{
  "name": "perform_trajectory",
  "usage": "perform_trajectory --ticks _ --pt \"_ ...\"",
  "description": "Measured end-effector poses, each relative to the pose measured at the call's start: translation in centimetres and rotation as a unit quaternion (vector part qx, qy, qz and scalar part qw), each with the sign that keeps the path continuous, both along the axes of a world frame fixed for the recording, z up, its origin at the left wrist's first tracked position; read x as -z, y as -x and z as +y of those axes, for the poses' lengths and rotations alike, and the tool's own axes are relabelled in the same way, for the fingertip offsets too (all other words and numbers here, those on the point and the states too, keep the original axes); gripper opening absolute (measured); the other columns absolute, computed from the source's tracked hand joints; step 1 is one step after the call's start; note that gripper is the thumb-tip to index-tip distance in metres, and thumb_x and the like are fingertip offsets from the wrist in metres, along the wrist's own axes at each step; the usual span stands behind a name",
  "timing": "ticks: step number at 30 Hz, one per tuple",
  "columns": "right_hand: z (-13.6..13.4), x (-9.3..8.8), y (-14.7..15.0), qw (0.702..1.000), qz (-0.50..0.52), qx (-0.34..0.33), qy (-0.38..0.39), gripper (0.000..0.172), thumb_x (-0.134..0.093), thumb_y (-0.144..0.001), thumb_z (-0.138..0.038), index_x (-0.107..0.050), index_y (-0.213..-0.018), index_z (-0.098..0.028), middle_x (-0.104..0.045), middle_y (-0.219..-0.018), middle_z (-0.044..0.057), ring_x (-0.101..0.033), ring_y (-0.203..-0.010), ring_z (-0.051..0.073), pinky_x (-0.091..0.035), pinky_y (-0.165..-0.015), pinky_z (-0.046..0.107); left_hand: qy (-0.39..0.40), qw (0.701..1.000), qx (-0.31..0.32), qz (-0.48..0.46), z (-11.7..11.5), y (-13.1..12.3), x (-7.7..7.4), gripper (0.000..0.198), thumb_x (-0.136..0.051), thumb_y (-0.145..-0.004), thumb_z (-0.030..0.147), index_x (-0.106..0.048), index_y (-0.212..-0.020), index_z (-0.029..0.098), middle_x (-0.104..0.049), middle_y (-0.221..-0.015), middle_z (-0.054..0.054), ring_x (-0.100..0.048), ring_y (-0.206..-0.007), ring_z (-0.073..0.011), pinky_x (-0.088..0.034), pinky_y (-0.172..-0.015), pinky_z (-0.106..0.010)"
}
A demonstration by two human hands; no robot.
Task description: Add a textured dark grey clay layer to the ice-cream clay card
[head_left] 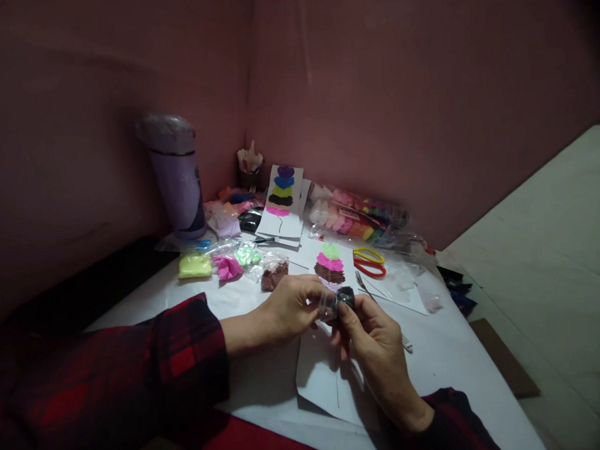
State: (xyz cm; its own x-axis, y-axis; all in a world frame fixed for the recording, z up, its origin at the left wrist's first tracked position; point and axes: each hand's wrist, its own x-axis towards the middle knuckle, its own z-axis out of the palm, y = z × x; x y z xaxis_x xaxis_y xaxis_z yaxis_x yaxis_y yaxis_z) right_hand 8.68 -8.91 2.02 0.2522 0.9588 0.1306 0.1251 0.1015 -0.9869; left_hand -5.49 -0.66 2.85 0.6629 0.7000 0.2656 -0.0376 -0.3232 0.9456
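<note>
Head view: a small, dark black block (pixel 345 295), with a crinkled clear plastic wrapper (pixel 327 307) at its left, is up between the person's two hands, above the tabletop (pixel 453 370). Fingers and thumb of the right hand (pixel 372 331) are clamped on the block; those of the left hand (pixel 295 304) are pinched together on the wrapper, though their tips are partly hidden.

Under the fingers lies white paper (pixel 318 382) with a thin dark line on it. Just beyond them I can see a drawing in textured bands (pixel 330 268) of pale green, bright pink and brown. A slim metal fork (pixel 359 280) pokes out past the right fingers, and farther off on that side sit one yellow and one red loop (pixel 369 262), like scissor handles.

Beyond the left fingers, a brown lump in clear plastic (pixel 275 276) is nearest; farther left come a mint-green packet (pixel 248 254), a bright pink packet (pixel 227 267) and a flat yellow packet (pixel 194 265).

Well past both hands, a white card with purple, blue, yellow-green, black and pink bands (pixel 282 202) leans at a tilt, with a clear bag of many-coloured packets (pixel 349 213) to its right. A tall lilac tumbler (pixel 178 183), its top covered in plastic, stands far beyond the left fingers, near the pink wall (pixel 399 103).
</note>
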Motion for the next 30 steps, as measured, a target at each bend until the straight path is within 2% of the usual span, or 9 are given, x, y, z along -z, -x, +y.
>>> perform_trajectory --ticks 2,5,9,15,20,27,30 --pt "0.0 0.1 -0.1 1.000 0.011 -0.009 0.002 0.032 -0.063 -0.086 -0.047 -0.055 -0.075 -0.018 -0.059 -0.050 -0.003 -0.046 -0.034 0.007 -0.035 -0.034 0.018 0.071 0.997 0.004 -0.016 0.0 -0.1 0.0 0.013 -0.071 -0.074 0.025 -0.070 -0.073 0.013 -0.062 -0.068 -0.003 -0.060 -0.058 -0.0108 -0.051 -0.052 -0.020" --pt "0.1 0.4 -0.3 0.999 0.034 -0.013 0.000 0.032 -0.064 -0.085 -0.047 -0.056 -0.077 -0.018 -0.062 -0.058 -0.002 -0.052 -0.039 0.008 -0.039 -0.034 0.017 0.199 0.978 0.019 -0.054 0.2 -0.2 -0.2 0.028 -0.078 -0.068 0.035 -0.066 -0.073 0.010 -0.065 -0.063 -0.003 -0.062 -0.054 -0.0117 -0.053 -0.053 -0.023" --pt "0.1 0.5 -0.5 0.999 0.032 -0.001 -0.007 0.031 -0.065 -0.084 -0.047 -0.057 -0.077 -0.018 -0.062 -0.060 -0.002 -0.051 -0.039 0.008 -0.040 -0.034 0.017 0.251 0.963 0.035 -0.089 0.6 -0.4 -0.1 0.038 -0.083 -0.062 0.040 -0.067 -0.076 0.008 -0.066 -0.059 -0.004 -0.062 -0.051 -0.0120 -0.053 -0.053 -0.024" --pt "0.1 0.5 -0.5 0.999 0.036 0.024 -0.004 0.031 -0.065 -0.084 -0.048 -0.056 -0.079 -0.018 -0.061 -0.060 -0.003 -0.051 -0.038 0.007 -0.039 -0.032 0.017 0.239 0.966 0.019 -0.100 0.8 -0.4 0.1 0.037 -0.082 -0.063 0.038 -0.070 -0.081 0.007 -0.065 -0.059 -0.004 -0.062 -0.050 -0.0118 -0.054 -0.051 -0.024" --pt "0.3 0.3 -0.2 0.999 0.028 0.017 0.006 0.033 -0.064 -0.084 -0.050 -0.052 -0.081 -0.019 -0.061 -0.057 -0.004 -0.050 -0.035 0.007 -0.035 -0.029 0.015 0.204 0.976 -0.003 -0.071 0.3 -0.2 0.0 0.035 -0.080 -0.062 0.033 -0.073 -0.087 0.009 -0.060 -0.066 -0.001 -0.062 -0.057 -0.0142 -0.053 -0.043 -0.024" --pt "0.1 0.6 0.1 1.000 -0.016 -0.002 -0.003 0.031 -0.060 -0.088 -0.047 -0.050 -0.079 -0.019 -0.057 -0.053 -0.006 -0.047 -0.032 0.005 -0.034 -0.029 0.014 0.117 0.993 0.007 -0.019 -0.3 -0.1 -0.3 0.023 -0.071 -0.071 0.033 -0.074 -0.082 0.013 -0.055 -0.079 -0.002 -0.059 -0.057 -0.0105 -0.052 -0.043 -0.021" --pt "-0.2 0.7 0.2 0.999 -0.027 -0.017 -0.001 0.030 -0.057 -0.091 -0.046 -0.049 -0.079 -0.020 -0.054 -0.048 -0.007 -0.044 -0.031 0.006 -0.035 -0.028 0.015 0.045 0.999 0.004 0.011 -0.3 -0.1 0.0 0.017 -0.067 -0.076 0.027 -0.072 -0.081 0.012 -0.056 -0.080 -0.003 -0.057 -0.059 -0.0103 -0.049 -0.046 -0.020"
